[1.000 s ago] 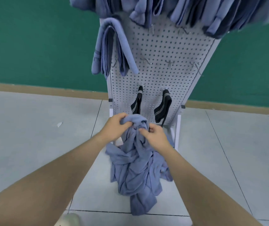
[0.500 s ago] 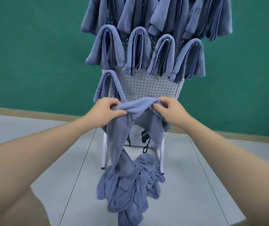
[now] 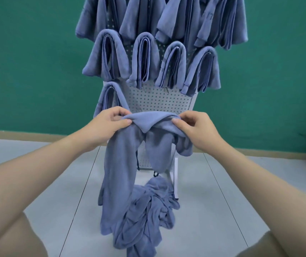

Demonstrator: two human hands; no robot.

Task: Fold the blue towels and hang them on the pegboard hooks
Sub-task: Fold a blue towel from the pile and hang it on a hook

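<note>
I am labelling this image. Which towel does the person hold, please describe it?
Before the white pegboard, two hands stretch one blue towel. Unlike the folded towels on hooks and the pile below, it hangs unfolded from fingers.

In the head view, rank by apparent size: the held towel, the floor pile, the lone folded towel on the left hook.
1. held towel
2. floor pile, looks similar; overlap blurs its edges
3. lone folded towel, partly hidden and farther away
</note>
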